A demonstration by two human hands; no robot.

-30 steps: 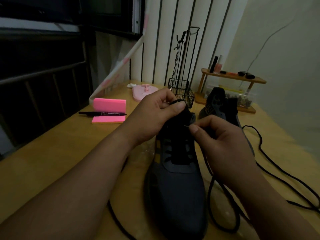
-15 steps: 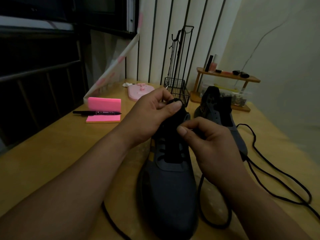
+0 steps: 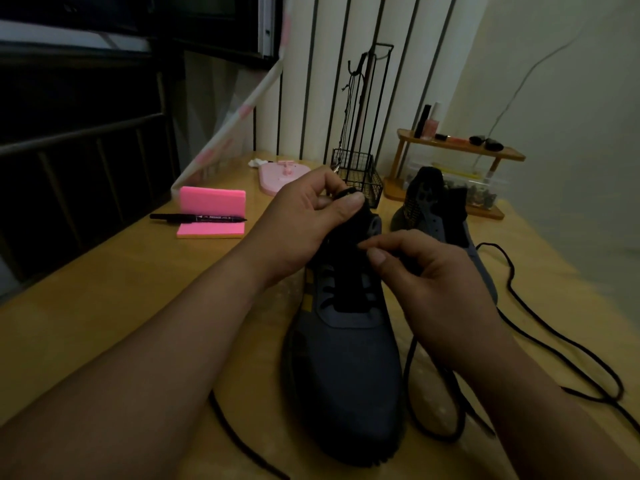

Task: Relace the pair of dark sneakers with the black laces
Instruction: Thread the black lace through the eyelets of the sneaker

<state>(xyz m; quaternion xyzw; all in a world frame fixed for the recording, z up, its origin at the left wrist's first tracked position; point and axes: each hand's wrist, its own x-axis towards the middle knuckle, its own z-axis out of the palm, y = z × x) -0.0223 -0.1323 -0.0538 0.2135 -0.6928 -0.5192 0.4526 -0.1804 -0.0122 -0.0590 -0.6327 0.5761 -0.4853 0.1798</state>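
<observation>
A dark grey sneaker (image 3: pixel 343 368) lies toe toward me on the wooden table (image 3: pixel 104 292). My left hand (image 3: pixel 304 216) grips the black tongue and collar at its top. My right hand (image 3: pixel 426 282) pinches the tip of a black lace (image 3: pixel 415 403) over the upper eyelets, and the lace loops down along the shoe's right side. The second dark sneaker (image 3: pixel 433 209) stands behind, its heel facing me. Another black lace (image 3: pixel 561 344) trails loose across the table on the right.
A pink sticky-note block (image 3: pixel 212 213) with a black marker (image 3: pixel 197 218) sits at left. Behind the shoes stand a pink tray (image 3: pixel 277 176), a black wire basket stand (image 3: pixel 360 178) and a small wooden shelf (image 3: pixel 460 150) with cosmetics. A dark railing borders the left.
My right hand has shifted left and lower over the eyelets with the lace tip. My left hand keeps its hold on the tongue.
</observation>
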